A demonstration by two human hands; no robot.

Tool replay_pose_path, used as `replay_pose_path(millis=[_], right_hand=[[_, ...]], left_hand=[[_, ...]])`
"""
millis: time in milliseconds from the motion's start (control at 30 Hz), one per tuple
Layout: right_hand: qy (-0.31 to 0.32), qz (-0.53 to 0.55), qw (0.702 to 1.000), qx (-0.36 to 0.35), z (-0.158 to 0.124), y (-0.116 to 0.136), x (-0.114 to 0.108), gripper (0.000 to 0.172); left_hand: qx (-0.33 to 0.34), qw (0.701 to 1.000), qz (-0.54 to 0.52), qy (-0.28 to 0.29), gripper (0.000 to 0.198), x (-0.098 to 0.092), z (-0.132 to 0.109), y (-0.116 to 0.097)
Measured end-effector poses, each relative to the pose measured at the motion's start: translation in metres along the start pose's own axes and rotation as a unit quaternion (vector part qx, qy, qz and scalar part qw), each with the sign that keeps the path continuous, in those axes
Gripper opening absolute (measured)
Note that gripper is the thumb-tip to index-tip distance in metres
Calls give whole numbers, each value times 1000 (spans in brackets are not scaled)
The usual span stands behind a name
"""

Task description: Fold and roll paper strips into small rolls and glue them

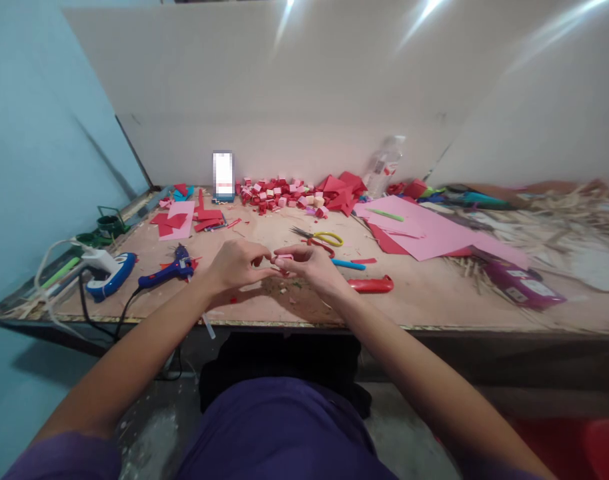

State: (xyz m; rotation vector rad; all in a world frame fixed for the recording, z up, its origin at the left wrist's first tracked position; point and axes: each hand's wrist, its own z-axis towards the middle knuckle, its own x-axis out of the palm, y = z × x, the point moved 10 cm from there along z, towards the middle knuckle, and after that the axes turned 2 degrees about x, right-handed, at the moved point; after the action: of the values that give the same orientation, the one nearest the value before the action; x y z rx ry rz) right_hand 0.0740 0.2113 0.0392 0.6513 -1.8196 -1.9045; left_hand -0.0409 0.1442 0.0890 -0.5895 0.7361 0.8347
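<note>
Close to the table's front edge, my two hands meet fingertip to fingertip. My right hand (308, 267) pinches a small pink and red folded paper piece (285, 257) between thumb and fingers. From the other side, my left hand (240, 265) has its thumb and index finger bent in a pinch at the piece's left edge; the exact contact is hard to see. Just beyond lie yellow-handled scissors (328, 238). A blue-handled tool (349, 265) and a red box cutter (371, 285) are beside my right hand. A blue glue gun (169, 270) lies left of my left hand.
A pile of small red and pink paper pieces (279, 195) is at the back, beside an upright phone (223, 175). Pink sheets (427, 230), a tilted plastic bottle (385, 165) and a purple packet (521, 283) lie right. A power strip (113, 277) with cables sits left.
</note>
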Motion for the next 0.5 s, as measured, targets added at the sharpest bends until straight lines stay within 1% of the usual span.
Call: replay_pose_path(millis=[233, 500], right_hand=[[7, -7, 1000, -5, -1, 1, 1, 41], [18, -2, 1000, 8, -1, 0, 5, 40]], left_hand=[[-7, 1000, 8, 7, 33, 3, -1, 4], [-10, 1000, 8, 13, 30, 5, -1, 4]])
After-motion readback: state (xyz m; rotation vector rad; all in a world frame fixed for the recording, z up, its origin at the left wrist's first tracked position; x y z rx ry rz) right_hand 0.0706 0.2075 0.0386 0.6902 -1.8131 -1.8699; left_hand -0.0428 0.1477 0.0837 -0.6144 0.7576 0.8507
